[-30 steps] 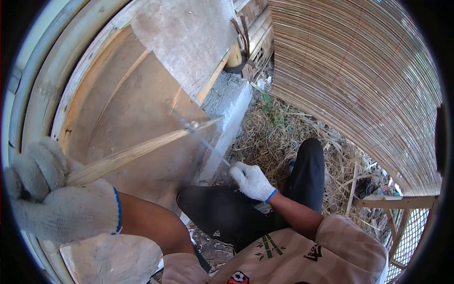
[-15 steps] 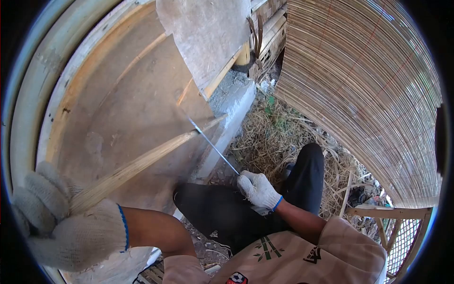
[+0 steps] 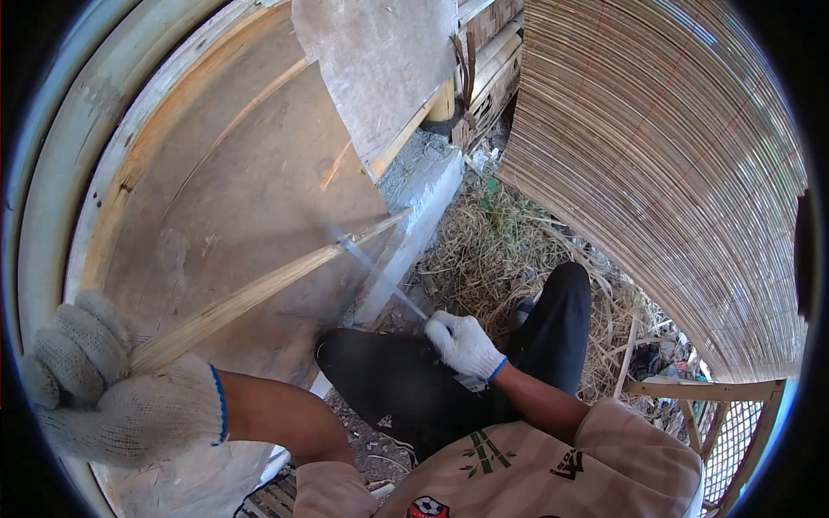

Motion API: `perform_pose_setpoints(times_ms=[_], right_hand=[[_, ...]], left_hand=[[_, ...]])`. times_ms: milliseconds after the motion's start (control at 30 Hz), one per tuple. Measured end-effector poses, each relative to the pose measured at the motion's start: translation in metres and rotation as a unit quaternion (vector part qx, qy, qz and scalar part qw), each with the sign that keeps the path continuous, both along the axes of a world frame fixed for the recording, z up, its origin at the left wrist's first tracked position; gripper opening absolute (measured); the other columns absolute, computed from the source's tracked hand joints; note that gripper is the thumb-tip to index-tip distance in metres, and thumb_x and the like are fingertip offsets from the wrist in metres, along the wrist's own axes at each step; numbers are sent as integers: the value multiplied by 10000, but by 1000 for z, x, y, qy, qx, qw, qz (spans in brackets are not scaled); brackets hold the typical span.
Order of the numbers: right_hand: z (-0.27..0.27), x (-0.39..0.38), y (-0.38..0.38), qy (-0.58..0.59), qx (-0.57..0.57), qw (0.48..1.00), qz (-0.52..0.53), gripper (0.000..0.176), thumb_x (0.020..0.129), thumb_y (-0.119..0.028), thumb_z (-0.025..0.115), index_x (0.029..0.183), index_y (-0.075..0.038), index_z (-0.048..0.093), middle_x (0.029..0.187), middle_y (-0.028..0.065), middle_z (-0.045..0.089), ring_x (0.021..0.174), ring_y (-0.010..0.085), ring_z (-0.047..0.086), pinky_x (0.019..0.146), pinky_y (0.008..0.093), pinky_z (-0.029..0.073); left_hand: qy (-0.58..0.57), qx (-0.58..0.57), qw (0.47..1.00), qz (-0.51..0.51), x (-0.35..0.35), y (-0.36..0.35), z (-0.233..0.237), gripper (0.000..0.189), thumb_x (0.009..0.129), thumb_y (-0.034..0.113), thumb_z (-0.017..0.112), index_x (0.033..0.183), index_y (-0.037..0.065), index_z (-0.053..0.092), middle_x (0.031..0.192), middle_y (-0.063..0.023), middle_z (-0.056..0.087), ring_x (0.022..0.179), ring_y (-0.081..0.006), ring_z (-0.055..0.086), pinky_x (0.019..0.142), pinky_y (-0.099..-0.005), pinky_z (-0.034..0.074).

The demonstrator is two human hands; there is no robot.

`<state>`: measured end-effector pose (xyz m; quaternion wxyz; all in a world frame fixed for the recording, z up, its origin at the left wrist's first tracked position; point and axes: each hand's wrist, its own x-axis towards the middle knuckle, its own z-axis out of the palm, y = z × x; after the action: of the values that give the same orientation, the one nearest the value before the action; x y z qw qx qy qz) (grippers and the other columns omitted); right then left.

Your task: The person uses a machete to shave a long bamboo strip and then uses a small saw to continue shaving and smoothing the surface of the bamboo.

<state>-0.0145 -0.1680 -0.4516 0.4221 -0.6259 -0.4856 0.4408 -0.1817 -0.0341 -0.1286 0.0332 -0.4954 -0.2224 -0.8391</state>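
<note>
My left hand (image 3: 138, 410), in a white knitted glove with a blue cuff, is wrapped round the near end of a long pale bamboo strip (image 3: 250, 304). The strip slants up to the right, its far end by the concrete ledge. Gloved likewise, my right hand (image 3: 466, 347) is closed above my thigh on a long thin knife (image 3: 384, 281). Its handle is hidden in the fist. The blade, smeared by motion, points up and left and meets or crosses the strip near its far end; whether it touches cannot be made out.
A brown board (image 3: 285, 190) lies under the strip, with thick bamboo poles (image 3: 82, 112) along the left. A concrete ledge (image 3: 423, 220) borders dry straw and shavings (image 3: 484, 250). On the right hangs a slatted bamboo blind (image 3: 656, 173) above a wooden frame with mesh (image 3: 734, 440).
The knife and my right hand have shifted slightly left and down, the blade now more blurred. My left hand keeps its hold on the bamboo strip, sitting slightly higher in view.
</note>
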Motion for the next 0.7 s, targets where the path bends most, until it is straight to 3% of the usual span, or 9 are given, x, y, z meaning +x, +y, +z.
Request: perform_pose_setpoints(times_ms=[100,167,233,267,333,533,600,633,700], right_hand=[[-4,0,6,-2,-22,1000,-10,350,1066,-359,571,1022,-26,672,762,284,623,815,522,647,702,502,517],[3,-4,-2,-5,-22,1000,-13,340,1062,-355,577,1028,-30,671,760,283,623,811,517,652,701,504,517],[13,-2,-5,-20,46,999,6,306,1061,-287,561,972,-13,664,748,202,617,684,373,639,687,443,516],[12,0,-5,-21,45,999,6,306,1061,-287,561,972,-13,664,748,202,617,684,373,639,687,443,516],[3,2,-2,-38,11,999,7,383,1067,-391,557,1057,-29,681,801,294,650,834,504,675,714,525,523],[-19,13,-8,-59,-102,990,-74,368,1064,-391,565,1103,-51,699,809,284,667,864,482,691,747,503,533],[2,11,-16,-39,4,999,-18,339,1085,-296,515,962,-3,632,697,197,584,629,329,620,658,447,505],[15,11,-15,-16,17,1000,3,345,1089,-299,505,936,-10,617,674,150,572,616,263,595,639,415,499],[6,8,-11,4,6,1000,1,344,1089,-297,504,929,-14,616,671,126,572,618,230,581,635,399,496]], left_hand=[[76,20,993,-87,-14,2,-1,407,1020,158,352,615,186,321,563,-1,253,492,-116,192,497,-295,179],[87,6,992,-86,-20,1,1,414,1024,170,355,613,186,312,559,3,248,491,-114,185,502,-299,168],[89,-2,992,-84,-17,3,1,422,1029,182,358,610,186,304,555,7,243,491,-113,178,508,-304,158],[67,-1,995,-72,-11,2,2,422,1026,177,365,610,188,296,554,9,241,490,-113,175,507,-304,160],[46,1,997,-56,-3,0,2,422,1023,171,372,609,190,288,553,11,238,489,-112,172,507,-304,163],[65,10,988,-136,-14,3,1,413,1016,131,384,613,182,309,555,1,253,487,-105,179,499,-297,179],[83,-12,991,-109,-16,2,0,339,1026,194,354,688,164,349,600,-9,266,503,-125,229,497,-292,221],[82,-14,990,-109,-9,1,0,339,1026,194,354,688,164,349,600,-9,266,503,-125,229,497,-292,221],[-55,-2,998,-12,23,-3,6,420,1026,123,344,608,160,353,552,-22,261,461,-107,205,469,-283,207]])
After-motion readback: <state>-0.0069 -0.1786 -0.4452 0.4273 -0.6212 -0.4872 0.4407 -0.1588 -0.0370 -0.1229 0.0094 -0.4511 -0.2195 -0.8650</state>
